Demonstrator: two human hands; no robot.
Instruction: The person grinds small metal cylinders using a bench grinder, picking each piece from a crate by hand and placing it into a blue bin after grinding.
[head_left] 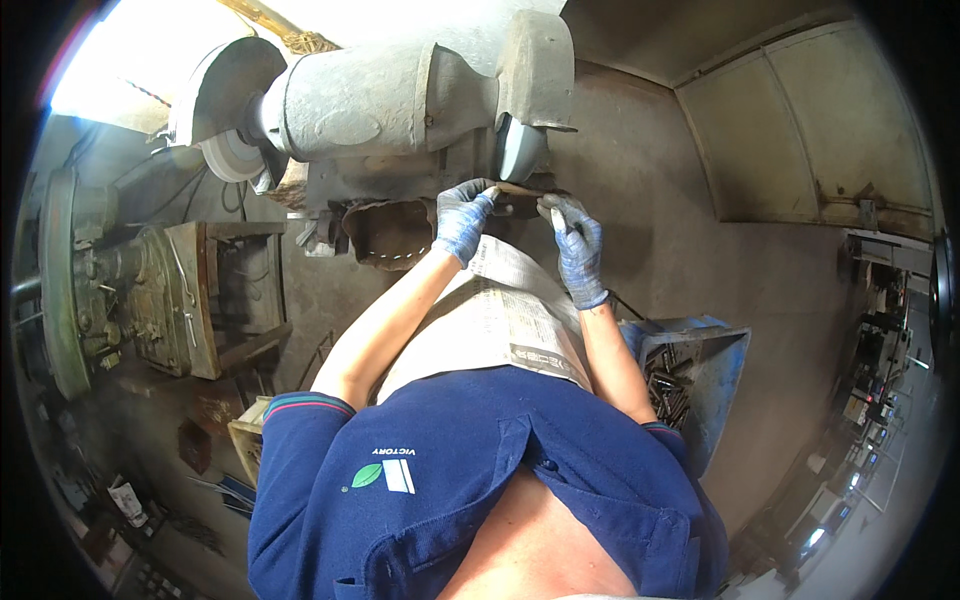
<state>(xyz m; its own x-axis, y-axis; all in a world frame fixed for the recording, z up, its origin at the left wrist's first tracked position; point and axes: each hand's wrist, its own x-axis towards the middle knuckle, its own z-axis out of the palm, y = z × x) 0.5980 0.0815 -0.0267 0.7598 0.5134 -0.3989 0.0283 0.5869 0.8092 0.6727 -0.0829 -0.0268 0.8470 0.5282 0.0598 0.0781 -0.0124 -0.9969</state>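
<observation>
Upper centre of frame: flat brown metal strip (518, 189) pinched at each end by blue-gloved left hand (462, 214) and right hand (576, 240), held under grey grinding wheel (521, 148). Risk: loose glove fabric snagging, strip kicking free, fingertips dragged in.

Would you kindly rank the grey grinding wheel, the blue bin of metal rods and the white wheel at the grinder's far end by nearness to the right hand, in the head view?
1. Grey grinding wheel, just above the right hand.
2. Blue bin of rods, below on its right.
3. White wheel, far left.
</observation>
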